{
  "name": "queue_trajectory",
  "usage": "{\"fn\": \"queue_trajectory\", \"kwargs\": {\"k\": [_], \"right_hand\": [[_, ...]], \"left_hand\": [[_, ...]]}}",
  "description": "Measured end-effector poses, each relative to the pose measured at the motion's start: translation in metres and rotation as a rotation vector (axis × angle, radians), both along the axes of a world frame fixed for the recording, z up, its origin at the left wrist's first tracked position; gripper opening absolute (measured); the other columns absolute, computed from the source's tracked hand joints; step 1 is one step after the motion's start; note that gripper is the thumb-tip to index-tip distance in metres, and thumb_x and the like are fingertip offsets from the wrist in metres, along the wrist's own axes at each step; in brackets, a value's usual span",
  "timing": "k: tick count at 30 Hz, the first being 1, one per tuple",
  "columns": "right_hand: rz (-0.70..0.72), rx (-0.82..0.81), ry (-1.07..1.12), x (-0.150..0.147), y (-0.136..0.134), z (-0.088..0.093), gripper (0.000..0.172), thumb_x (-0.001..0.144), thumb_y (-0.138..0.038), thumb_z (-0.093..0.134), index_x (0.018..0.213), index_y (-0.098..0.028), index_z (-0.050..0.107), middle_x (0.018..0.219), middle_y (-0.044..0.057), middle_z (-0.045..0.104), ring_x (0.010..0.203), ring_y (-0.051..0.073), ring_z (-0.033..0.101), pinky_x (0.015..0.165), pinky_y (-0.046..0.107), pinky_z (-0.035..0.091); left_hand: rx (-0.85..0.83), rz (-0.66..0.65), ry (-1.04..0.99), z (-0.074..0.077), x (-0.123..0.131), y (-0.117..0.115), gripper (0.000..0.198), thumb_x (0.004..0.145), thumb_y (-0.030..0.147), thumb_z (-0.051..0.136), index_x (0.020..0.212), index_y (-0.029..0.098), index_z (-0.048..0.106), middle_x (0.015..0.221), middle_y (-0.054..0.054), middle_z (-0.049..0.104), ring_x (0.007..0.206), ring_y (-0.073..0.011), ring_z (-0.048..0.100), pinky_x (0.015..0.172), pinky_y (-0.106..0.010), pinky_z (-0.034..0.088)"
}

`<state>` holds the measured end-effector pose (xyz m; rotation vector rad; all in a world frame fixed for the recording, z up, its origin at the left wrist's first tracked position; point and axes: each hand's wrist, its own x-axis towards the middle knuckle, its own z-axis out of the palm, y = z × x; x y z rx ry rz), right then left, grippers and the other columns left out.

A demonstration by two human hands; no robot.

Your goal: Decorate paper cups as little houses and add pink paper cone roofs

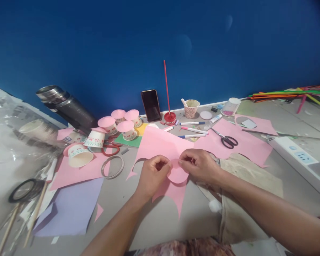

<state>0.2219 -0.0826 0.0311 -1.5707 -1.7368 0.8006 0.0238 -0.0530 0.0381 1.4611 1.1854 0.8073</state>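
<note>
Between my two hands is a pink paper circle [178, 174], pinched along its upper edge. My left hand [154, 172] grips its left side with thumb and fingertips. On the right side, my right hand [200, 164] holds it the same way. Under the circle lies a larger pink sheet [160, 142] with curved pieces cut out of it. To the right, black-handled scissors [228, 141] rest on another pink sheet [252, 147]. Several decorated paper cups topped with pink paper discs [126, 126] stand to the left.
A phone [150, 105] leans on the blue wall beside a red stick on a round base [170, 119]. Markers [193, 136], a tape roll [112, 167], a purple sheet [69, 208], a beige cloth [248, 174], a power strip [300, 156] and a dark flask [72, 108] surround the hands.
</note>
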Motion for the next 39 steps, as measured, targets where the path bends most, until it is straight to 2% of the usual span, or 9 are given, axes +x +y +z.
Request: {"fn": "queue_trajectory", "kwargs": {"k": [8, 13, 18, 23, 29, 31, 36, 39], "right_hand": [[0.026, -0.006, -0.002, 0.000, 0.000, 0.001, 0.014, 0.087, -0.028, 0.064, 0.078, -0.022, 0.071, 0.065, -0.003, 0.068, 0.060, 0.013, 0.055, 0.059, 0.025, 0.036], [0.011, -0.045, 0.001, 0.000, 0.000, 0.002, 0.011, 0.085, -0.024, 0.062, 0.079, -0.023, 0.072, 0.068, -0.003, 0.070, 0.062, 0.014, 0.057, 0.060, 0.025, 0.037], [-0.038, -0.091, 0.092, -0.001, 0.000, 0.000, 0.012, 0.085, -0.026, 0.061, 0.077, -0.022, 0.069, 0.067, -0.003, 0.068, 0.061, 0.014, 0.057, 0.059, 0.026, 0.037], [-0.115, -0.139, 0.236, -0.001, 0.000, -0.001, 0.016, 0.085, -0.036, 0.062, 0.078, -0.022, 0.066, 0.065, -0.003, 0.062, 0.060, 0.015, 0.053, 0.057, 0.026, 0.037], [-0.065, -0.106, 0.213, 0.000, 0.001, 0.001, 0.016, 0.086, -0.035, 0.061, 0.079, -0.022, 0.066, 0.068, -0.003, 0.064, 0.063, 0.015, 0.056, 0.060, 0.026, 0.040], [-0.040, -0.075, 0.169, 0.000, 0.002, -0.001, 0.016, 0.086, -0.034, 0.061, 0.080, -0.022, 0.068, 0.069, -0.002, 0.066, 0.063, 0.015, 0.057, 0.061, 0.026, 0.041], [-0.022, -0.059, 0.106, 0.001, 0.003, -0.006, 0.014, 0.085, -0.029, 0.061, 0.079, -0.022, 0.070, 0.069, -0.001, 0.069, 0.064, 0.016, 0.060, 0.061, 0.026, 0.040], [-0.025, -0.067, 0.087, 0.002, 0.005, -0.008, 0.013, 0.085, -0.027, 0.062, 0.080, -0.022, 0.072, 0.071, 0.000, 0.072, 0.065, 0.016, 0.062, 0.062, 0.026, 0.041]], "left_hand": [[-0.043, 0.035, -0.027, 0.002, 0.004, -0.003, 0.020, 0.074, 0.034, 0.078, 0.066, 0.019, 0.068, 0.062, 0.000, 0.064, 0.059, -0.0140, 0.054, 0.058, -0.026, 0.042], [-0.053, 0.045, -0.019, -0.001, 0.003, -0.001, 0.021, 0.074, 0.035, 0.078, 0.066, 0.018, 0.068, 0.062, 0.000, 0.062, 0.060, -0.0135, 0.052, 0.059, -0.026, 0.042], [-0.085, 0.082, -0.083, -0.006, 0.003, 0.002, 0.017, 0.072, 0.031, 0.080, 0.078, 0.017, 0.071, 0.068, 0.001, 0.064, 0.061, -0.0118, 0.053, 0.059, -0.024, 0.041], [-0.159, 0.170, -0.146, -0.011, 0.002, 0.007, 0.022, 0.067, 0.027, 0.083, 0.081, 0.017, 0.069, 0.061, 0.003, 0.061, 0.053, -0.0098, 0.050, 0.051, -0.022, 0.040], [-0.240, 0.180, -0.190, -0.014, 0.000, 0.010, 0.025, 0.071, 0.033, 0.081, 0.085, 0.016, 0.069, 0.057, 0.004, 0.059, 0.041, -0.0093, 0.047, 0.041, -0.022, 0.036], [-0.227, 0.175, -0.197, -0.014, -0.001, 0.010, 0.023, 0.071, 0.031, 0.080, 0.085, 0.015, 0.072, 0.063, 0.001, 0.064, 0.047, -0.0101, 0.051, 0.045, -0.022, 0.038], [-0.133, 0.092, -0.207, -0.013, 0.000, 0.007, 0.023, 0.068, 0.019, 0.075, 0.091, 0.016, 0.079, 0.088, -0.005, 0.076, 0.075, -0.0153, 0.064, 0.066, -0.025, 0.049], [-0.081, 0.036, -0.190, -0.013, 0.001, 0.005, 0.029, 0.070, 0.017, 0.070, 0.097, 0.018, 0.079, 0.094, -0.006, 0.078, 0.079, -0.0176, 0.066, 0.070, -0.028, 0.050]]}}
